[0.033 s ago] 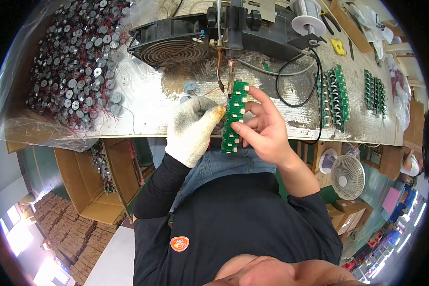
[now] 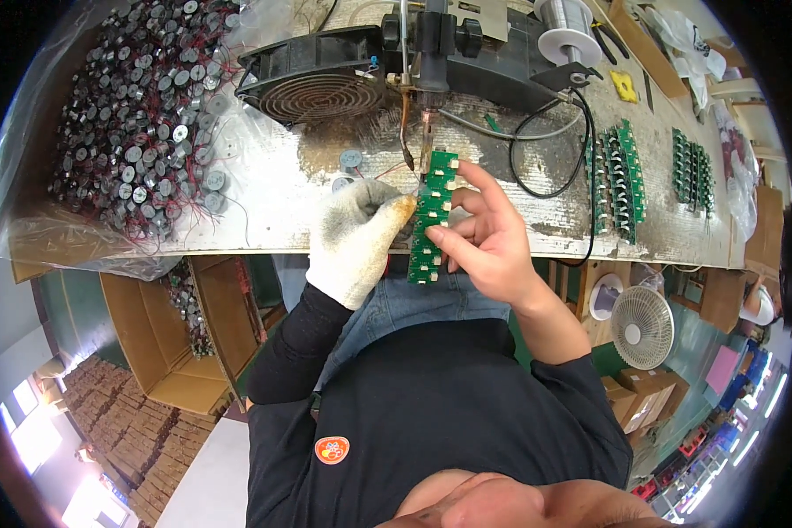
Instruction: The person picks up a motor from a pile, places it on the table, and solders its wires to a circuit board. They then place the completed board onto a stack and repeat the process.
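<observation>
My right hand (image 2: 495, 246), bare, grips a long green circuit board (image 2: 436, 198) from its right edge, thumb on top. A row of small white connectors runs along the board, which stands nearly lengthwise before me. Wearing a whitish knit glove, my left hand (image 2: 352, 236) pinches thumb and finger together at the board's left edge; what lies between them is hidden, though thin wires show by the fingertips. Just above the board's far end are the soldering iron's tip (image 2: 427, 134) and a thin curved feed tube (image 2: 407, 141). Beside the glove lies a small round metal part (image 2: 350, 159).
A big heap of round metal parts with red wires (image 2: 141, 132) covers the bench's left side. A black fan (image 2: 315, 95) and a solder spool (image 2: 565, 40) stand at the back. More green boards (image 2: 623, 180) lie right, past a looping black cable (image 2: 512, 163).
</observation>
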`<state>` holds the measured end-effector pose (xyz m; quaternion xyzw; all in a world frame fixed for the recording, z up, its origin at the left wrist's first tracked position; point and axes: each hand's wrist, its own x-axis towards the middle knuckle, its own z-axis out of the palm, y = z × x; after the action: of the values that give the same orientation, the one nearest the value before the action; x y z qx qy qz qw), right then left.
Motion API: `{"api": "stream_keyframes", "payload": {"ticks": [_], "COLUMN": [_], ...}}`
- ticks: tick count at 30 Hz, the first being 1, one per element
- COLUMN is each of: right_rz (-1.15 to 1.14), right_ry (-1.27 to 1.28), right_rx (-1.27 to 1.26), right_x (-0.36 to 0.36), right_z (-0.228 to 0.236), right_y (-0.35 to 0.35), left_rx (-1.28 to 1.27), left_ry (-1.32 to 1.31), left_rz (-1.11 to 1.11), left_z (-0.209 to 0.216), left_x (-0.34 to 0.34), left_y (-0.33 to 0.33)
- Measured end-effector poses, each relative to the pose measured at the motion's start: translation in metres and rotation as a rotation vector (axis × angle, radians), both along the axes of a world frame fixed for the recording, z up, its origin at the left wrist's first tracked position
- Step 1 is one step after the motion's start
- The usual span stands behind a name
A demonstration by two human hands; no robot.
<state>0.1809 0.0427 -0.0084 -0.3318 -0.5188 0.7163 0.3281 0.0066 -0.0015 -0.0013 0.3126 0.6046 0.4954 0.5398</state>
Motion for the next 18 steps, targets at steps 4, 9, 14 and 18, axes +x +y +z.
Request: {"api": "stream_keyframes", "payload": {"ticks": [4, 9, 14, 18], "right_rz": [-0.022, -0.006, -0.001, 0.007], "right_ry": [-0.001, -0.017, -0.022, -0.014], "right_rx": [-0.006, -0.011, -0.018, -0.033], "right_x": [-0.0006, -0.0012, -0.0001, 0.0001], "right_z": [-0.0045, -0.0008, 0.0001, 0.0015], "right_y": [-0.0038, -0.0044, -0.0049, -0.0052], "left_rx": [-0.045, -0.029, 0.008, 0.045], "left_ry": [-0.048, -0.016, -0.002, -0.011], "left_rz": [0.026, 0.008, -0.03, 0.014], "left_z": [-0.0017, -0.005, 0.0013, -0.0036], "left_x": [0.0018, 0.0, 0.0005, 0.003], "left_y": [-0.0015, -0.0055, -0.0038, 0.0013]}}
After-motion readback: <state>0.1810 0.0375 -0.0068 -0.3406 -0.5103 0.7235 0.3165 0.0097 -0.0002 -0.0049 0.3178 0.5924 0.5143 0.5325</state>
